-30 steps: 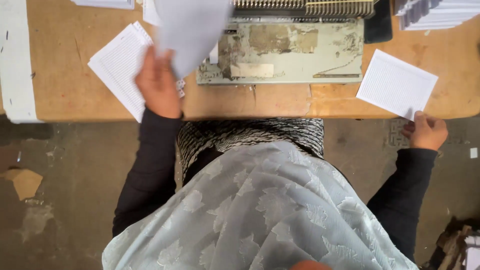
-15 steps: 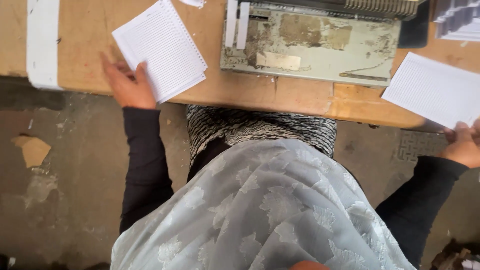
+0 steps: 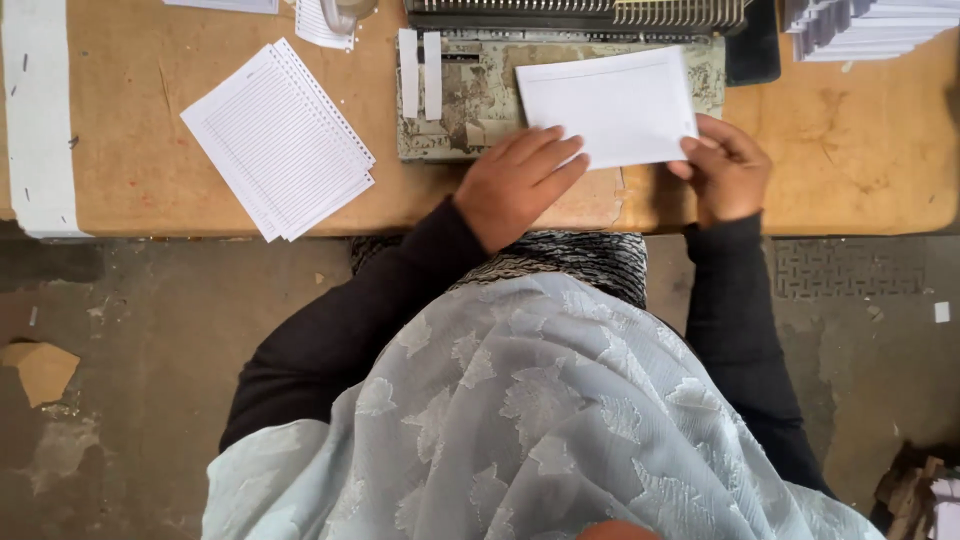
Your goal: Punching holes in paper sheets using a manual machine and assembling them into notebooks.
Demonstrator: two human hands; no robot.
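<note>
While half a second ago your hands were spread wide apart, they have now come together at the middle of the wooden table (image 3: 130, 190). Your left hand (image 3: 520, 185), which was pressing on the lined stack at the left, has let go of it and lies flat, fingers loosely stretched, on the near left corner of a white sheet (image 3: 610, 105). Your right hand (image 3: 725, 170), which was out at the right edge of the table pinching a sheet, now grips the near right corner of this white sheet, fingers curled over its edge. That sheet rests on the worn bed of the punching machine (image 3: 470, 100), its far edge close to the row of metal comb teeth (image 3: 680, 12). Two narrow white strips (image 3: 420, 72) stand side by side on the machine bed, just left of the sheet. Over at the left, the stack of lined, perforated pages (image 3: 275, 140) lies untouched and tilted on the table, well apart from both hands. A long white strip (image 3: 40, 110) runs along the far left edge. Piled white paper (image 3: 870, 25) sits at the far right corner.
</note>
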